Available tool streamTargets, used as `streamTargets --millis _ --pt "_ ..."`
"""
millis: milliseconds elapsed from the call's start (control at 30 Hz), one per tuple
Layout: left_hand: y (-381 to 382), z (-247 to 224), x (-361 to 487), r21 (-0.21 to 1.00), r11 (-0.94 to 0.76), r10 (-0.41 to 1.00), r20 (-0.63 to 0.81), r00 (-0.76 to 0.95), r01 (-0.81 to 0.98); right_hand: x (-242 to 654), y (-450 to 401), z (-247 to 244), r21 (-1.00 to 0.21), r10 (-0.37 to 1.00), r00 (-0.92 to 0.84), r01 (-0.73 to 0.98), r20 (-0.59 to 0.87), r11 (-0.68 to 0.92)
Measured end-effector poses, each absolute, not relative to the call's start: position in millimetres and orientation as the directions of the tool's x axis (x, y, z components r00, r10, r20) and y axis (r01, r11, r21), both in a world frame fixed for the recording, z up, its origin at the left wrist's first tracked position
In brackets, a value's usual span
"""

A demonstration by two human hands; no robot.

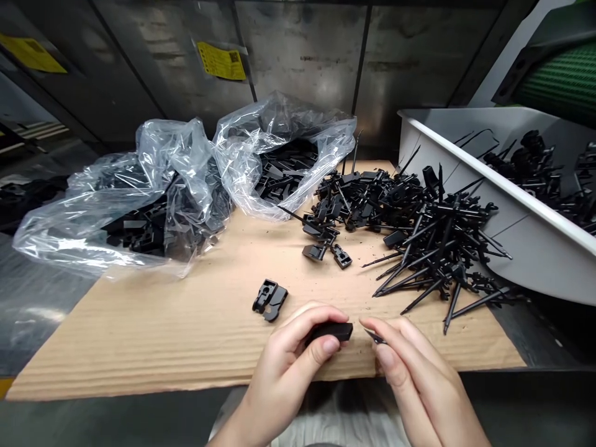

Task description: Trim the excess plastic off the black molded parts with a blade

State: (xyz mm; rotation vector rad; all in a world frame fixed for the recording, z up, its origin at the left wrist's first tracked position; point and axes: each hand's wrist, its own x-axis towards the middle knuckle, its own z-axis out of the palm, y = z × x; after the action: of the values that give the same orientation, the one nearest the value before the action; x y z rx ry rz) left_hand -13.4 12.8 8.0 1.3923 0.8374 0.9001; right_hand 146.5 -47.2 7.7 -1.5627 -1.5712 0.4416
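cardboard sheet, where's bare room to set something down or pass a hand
Bare cardboard runs along the left, between the clear plastic bags and the front edge. A smaller patch lies between the black clip pair and the pin pile. Crowded: right, below the white tub, and around the left hand and right hand.

The corrugated cardboard sheet (139, 335) is tan with fine ribbed stripes, flecked with dark specks near the black plastic clips (270, 299). The white tray (526, 236) holds more black parts (526, 167); the label (221, 61) is yellow, and the ribbed belt (559, 81) looks green.
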Motion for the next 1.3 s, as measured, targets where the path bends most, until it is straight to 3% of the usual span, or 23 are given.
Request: streamTargets --millis 167,400,500,700,967,1167,1300 --pt "12 6 -15 0.998 -0.057 0.913 0.061 0.404 -0.024 147 -48 4 -0.632 0.862 0.043 0.699 0.506 0.336" --pt "12 6 -14 0.996 -0.088 0.914 0.084 0.396 -0.01 148 -40 2 -0.534 0.846 -0.068 0.748 0.529 0.395" --pt "12 6 -14 0.994 -0.109 0.909 0.108 0.402 -0.02 146 -39 5 -0.596 0.881 -0.029 0.726 0.472 0.343" --pt "11 6 -14 0.983 -0.182 0.902 0.169 0.397 -0.004 144 -37 13 -0.812 0.974 0.034 0.559 0.224 0.167" --pt "12 7 -14 0.974 -0.228 0.895 0.202 0.397 0.018 144 -39 13 -0.883 0.998 0.031 0.468 0.051 0.031" --pt "12 7 -14 0.967 -0.253 0.874 0.219 0.435 0.021 145 -39 17 -0.902 0.997 -0.078 0.43 0.008 0.041" --pt "12 7 -13 0.972 -0.235 0.871 0.206 0.446 0.011 144 -40 16 -0.872 0.995 -0.003 0.482 0.095 0.085"
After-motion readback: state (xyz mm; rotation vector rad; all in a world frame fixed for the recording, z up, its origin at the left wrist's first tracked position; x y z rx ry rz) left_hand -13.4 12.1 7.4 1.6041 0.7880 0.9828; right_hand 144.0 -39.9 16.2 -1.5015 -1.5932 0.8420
